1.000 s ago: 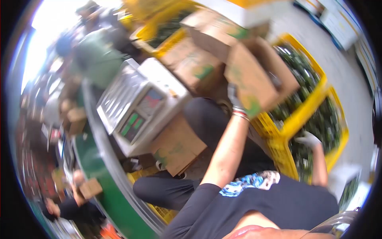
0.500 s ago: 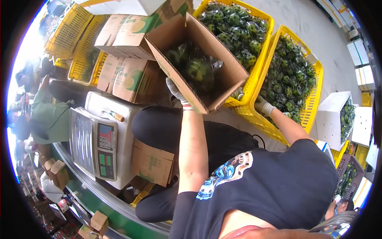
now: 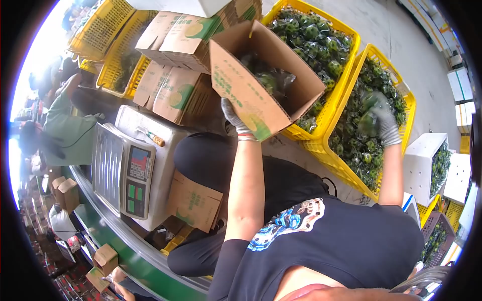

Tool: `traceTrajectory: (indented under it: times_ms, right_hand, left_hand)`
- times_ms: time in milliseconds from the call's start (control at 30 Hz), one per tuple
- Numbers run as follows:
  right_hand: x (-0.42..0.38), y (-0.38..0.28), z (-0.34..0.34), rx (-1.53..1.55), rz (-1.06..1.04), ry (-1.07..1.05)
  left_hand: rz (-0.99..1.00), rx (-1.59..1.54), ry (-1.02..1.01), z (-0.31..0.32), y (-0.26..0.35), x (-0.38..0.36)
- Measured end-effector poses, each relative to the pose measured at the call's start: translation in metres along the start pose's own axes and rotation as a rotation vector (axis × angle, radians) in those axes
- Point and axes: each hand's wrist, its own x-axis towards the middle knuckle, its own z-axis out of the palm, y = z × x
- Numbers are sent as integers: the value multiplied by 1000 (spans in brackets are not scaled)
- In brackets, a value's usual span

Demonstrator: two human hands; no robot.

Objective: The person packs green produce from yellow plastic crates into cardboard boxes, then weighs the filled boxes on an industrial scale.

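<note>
My left hand, in a grey-white glove, grips the near side of an open cardboard box, its fingers against the outer wall. The box is tilted, and inside lie clear plastic bags of dark green fruit, partly in shadow. Over the right-hand yellow crate, my gloved right hand is smeared by motion. Its fingers are closed on a plastic bag of green fruit, also blurred. Many similar bags fill that crate below the hand.
Another yellow crate of bagged fruit stands alongside. Flattened cardboard boxes are stacked at left, near a digital scale on a white foam box. A green conveyor runs lower left. A person in light green sits beyond.
My right hand has risen from the crate's near left side and moved right, now with a bag of fruit. The box in my left hand has tipped, showing more of its outer wall.
</note>
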Motion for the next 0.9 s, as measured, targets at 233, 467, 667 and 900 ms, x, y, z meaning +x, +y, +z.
traceTrajectory:
  times_ms: [233,467,667,900]
  right_hand:
    - [-29,-173,166,-73,-523,-453]
    - [-29,-172,225,-354,-516,-453]
    - [-44,-54,295,-266,-595,-576]
    - [-52,-93,432,-470,-1149,-700]
  left_hand:
    - [-161,-92,-205,-5,-14,-4]
    - [132,-148,-145,-4,28,-11]
    - [368,-440,-297,25,77,-32]
    - [666,98,-201,10,236,-84]
